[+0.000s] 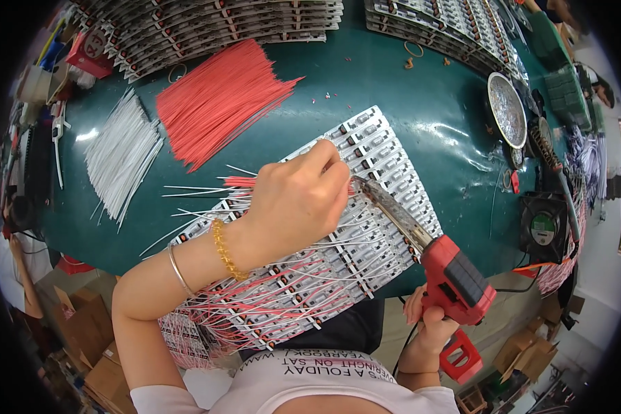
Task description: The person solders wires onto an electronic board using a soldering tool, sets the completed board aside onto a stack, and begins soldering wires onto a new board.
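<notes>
My left hand (300,193) is closed over a panel of small circuit boards (386,152), its fingertips pinched together near the iron's tip. A bunch of red wires (240,181) sticks out on both sides of this hand; the exact grip is hidden behind the fingers. My right hand (431,324) is wrapped round the handle of a red and black soldering gun (455,279). The gun's metal tip points up and left, reaching the board beside my left fingertips. Red and white wires (255,303) trail from the panel's nearer rows.
Piles of cut red wires (221,96) and white wires (123,152) lie on the green table (352,76). Stacked board panels (207,27) line the back. At right are a round metal dish (508,110), a coiled-spring iron holder (546,141) and a small black fan (543,228).
</notes>
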A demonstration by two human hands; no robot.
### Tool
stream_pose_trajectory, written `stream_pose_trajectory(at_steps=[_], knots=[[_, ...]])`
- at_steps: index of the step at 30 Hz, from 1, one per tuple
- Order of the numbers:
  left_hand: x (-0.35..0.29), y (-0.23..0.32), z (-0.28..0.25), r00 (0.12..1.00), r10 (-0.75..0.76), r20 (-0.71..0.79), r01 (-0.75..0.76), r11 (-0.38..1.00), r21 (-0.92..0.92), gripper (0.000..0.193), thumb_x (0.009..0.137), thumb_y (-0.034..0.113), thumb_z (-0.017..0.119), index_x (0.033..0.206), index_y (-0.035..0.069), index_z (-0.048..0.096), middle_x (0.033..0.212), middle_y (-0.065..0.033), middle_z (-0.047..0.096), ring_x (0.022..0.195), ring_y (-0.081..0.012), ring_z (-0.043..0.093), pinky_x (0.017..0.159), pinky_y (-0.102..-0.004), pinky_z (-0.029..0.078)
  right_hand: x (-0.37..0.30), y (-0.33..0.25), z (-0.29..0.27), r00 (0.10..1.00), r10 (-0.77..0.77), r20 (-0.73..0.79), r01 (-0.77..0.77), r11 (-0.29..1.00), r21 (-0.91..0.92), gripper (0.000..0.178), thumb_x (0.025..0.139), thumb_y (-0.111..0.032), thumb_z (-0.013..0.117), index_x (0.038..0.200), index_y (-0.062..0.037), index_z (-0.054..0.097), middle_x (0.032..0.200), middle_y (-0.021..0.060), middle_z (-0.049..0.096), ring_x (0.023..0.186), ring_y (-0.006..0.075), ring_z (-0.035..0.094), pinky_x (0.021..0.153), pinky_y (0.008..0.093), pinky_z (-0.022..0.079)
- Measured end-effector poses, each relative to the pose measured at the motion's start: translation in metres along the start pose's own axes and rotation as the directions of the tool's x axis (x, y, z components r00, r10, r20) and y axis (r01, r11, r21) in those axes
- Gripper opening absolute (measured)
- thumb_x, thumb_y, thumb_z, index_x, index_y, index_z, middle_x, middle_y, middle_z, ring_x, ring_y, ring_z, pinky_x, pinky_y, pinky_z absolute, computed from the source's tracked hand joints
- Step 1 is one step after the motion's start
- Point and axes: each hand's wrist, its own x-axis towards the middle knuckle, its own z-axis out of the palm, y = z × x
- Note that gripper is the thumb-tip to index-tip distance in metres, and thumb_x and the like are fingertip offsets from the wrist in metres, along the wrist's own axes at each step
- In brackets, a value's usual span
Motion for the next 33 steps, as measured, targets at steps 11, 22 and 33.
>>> stream_pose_trajectory(at_steps=[11,22,33], knots=[[0.000,0.001,-0.002,1.000,0.021,0.003,-0.021,1.000,0.021,0.013,0.075,0.004,0.068,0.069,0.002,0.056,0.081,-0.0076,0.057,0.051,-0.0232,0.055,0.046,-0.0318,0.045,-0.003,-0.001,0.000,0.997,-0.072,0.006,0.071,0.995,0.072,0.084,0.076,-0.057,0.064,0.122,0.0104,0.043,0.048,-0.0005,0.043,0.036,0.0103,0.041,0.040,0.0234,0.036],[-0.003,0.004,-0.003,0.999,-0.029,0.041,0.036,0.985,-0.168,0.010,0.075,0.000,0.067,0.073,-0.001,0.057,0.084,-0.0104,0.056,0.058,-0.0185,0.061,0.050,-0.0289,0.048,-0.005,-0.016,0.005,0.998,-0.041,-0.045,0.047,0.988,0.147,0.082,0.079,-0.059,0.060,0.120,0.0098,0.043,0.047,-0.0004,0.042,0.036,0.0097,0.041,0.039,0.0235,0.038],[-0.004,0.012,0.004,1.000,-0.022,0.005,0.022,1.000,0.001,0.013,0.075,0.004,0.068,0.073,0.002,0.056,0.077,-0.0065,0.056,0.055,-0.0208,0.058,0.047,-0.0298,0.044,-0.004,-0.018,0.003,0.998,0.066,-0.013,-0.062,0.977,0.205,0.076,0.074,-0.054,0.068,0.115,0.0073,0.048,0.056,0.0024,0.049,0.042,0.0112,0.046,0.041,0.0245,0.039]])
